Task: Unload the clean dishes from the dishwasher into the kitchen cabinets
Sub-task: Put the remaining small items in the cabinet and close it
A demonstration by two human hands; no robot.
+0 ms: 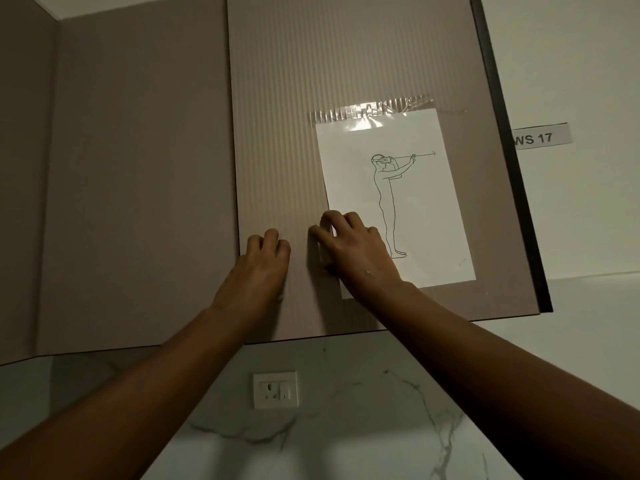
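A ribbed taupe upper cabinet door (284,98) fills the middle of the head view, closed. Both my arms reach up to it. My left hand (256,268) rests against the door's lower part with its fingers curled and nothing in it. Just to the right, my right hand (349,247) lies with bent fingers on the door, over the left edge of a taped white sheet (415,209) that bears a line drawing of a standing figure. Neither hand holds anything. No dishes and no dishwasher are in view.
A plain cabinet front (138,168) stands to the left. Below the cabinets runs a white marbled wall (363,427) with a socket plate (275,389). A label reading "WS 17" (540,137) is stuck on the white wall at right.
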